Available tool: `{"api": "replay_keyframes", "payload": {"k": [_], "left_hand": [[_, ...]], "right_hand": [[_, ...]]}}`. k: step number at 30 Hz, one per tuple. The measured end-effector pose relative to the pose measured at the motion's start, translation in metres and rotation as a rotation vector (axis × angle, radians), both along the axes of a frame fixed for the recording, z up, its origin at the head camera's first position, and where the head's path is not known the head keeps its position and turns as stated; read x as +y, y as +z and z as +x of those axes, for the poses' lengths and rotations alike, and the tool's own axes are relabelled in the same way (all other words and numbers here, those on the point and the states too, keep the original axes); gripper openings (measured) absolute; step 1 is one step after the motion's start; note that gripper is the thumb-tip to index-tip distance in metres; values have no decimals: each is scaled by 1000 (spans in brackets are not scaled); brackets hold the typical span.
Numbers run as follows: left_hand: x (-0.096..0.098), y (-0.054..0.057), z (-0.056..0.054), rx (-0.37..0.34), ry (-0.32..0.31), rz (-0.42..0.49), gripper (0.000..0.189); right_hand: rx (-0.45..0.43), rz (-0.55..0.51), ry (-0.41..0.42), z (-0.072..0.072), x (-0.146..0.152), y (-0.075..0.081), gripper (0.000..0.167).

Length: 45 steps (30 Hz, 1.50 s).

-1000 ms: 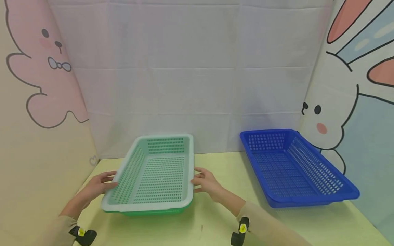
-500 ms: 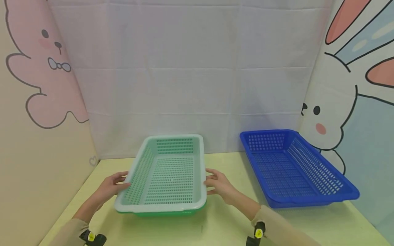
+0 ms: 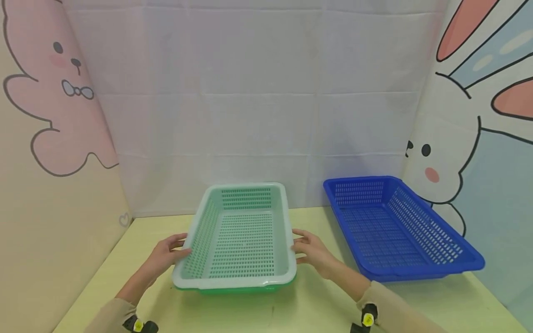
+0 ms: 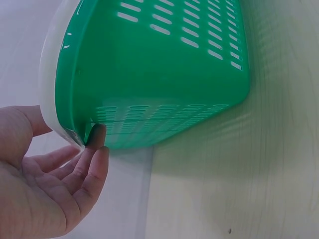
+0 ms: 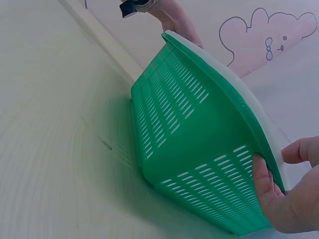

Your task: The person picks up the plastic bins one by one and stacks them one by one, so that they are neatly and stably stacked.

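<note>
A whitish-green plastic basket [image 3: 235, 282] with slotted walls sits nested inside a bright green basket [image 4: 149, 69]. From the head view, only a strip of the green one shows below the pale rim. My left hand [image 3: 166, 253] pinches the stacked rims at the left side, thumb above and fingertips beneath. On the right side my right hand [image 3: 315, 253] holds the same rims, its thumb over the white edge and its fingers [image 5: 263, 181] against the green wall. Whether the stack's underside touches the table or hovers just over it, I cannot tell.
A larger blue basket [image 3: 366, 273] stands at the right of the pale yellow table [image 3: 233, 317], slanted towards me. A white cloth [image 3: 258, 115] hangs behind. Walls with cartoon animals close in both sides; the left wall [image 3: 62, 222] meets the table's edge.
Both hands have shifted the nested baskets steadily to the right, closer to the blue basket, keeping the same grip. The blue basket stays put; the head view has turned very slightly.
</note>
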State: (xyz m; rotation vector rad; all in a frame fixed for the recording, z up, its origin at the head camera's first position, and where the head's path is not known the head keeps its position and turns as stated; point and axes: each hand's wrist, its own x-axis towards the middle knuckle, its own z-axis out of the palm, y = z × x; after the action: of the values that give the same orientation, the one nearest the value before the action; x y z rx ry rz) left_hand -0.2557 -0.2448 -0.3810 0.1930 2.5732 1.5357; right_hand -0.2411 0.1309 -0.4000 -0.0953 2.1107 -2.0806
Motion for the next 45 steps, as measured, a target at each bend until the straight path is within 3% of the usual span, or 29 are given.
{"api": "replay_keyframes", "payload": {"k": [22, 33, 40, 45], "left_hand": [[39, -8, 1, 14, 12, 105, 60], [52, -13, 1, 21, 38, 131, 57], [58, -8, 3, 35, 75, 108, 55], [55, -5, 4, 73, 79, 58, 56]], "right_hand": [[40, -3, -25, 13, 40, 2, 61], [17, 12, -42, 17, 49, 8, 58], [36, 136, -57, 17, 54, 12, 57], [75, 214, -1, 17, 62, 16, 62]]}}
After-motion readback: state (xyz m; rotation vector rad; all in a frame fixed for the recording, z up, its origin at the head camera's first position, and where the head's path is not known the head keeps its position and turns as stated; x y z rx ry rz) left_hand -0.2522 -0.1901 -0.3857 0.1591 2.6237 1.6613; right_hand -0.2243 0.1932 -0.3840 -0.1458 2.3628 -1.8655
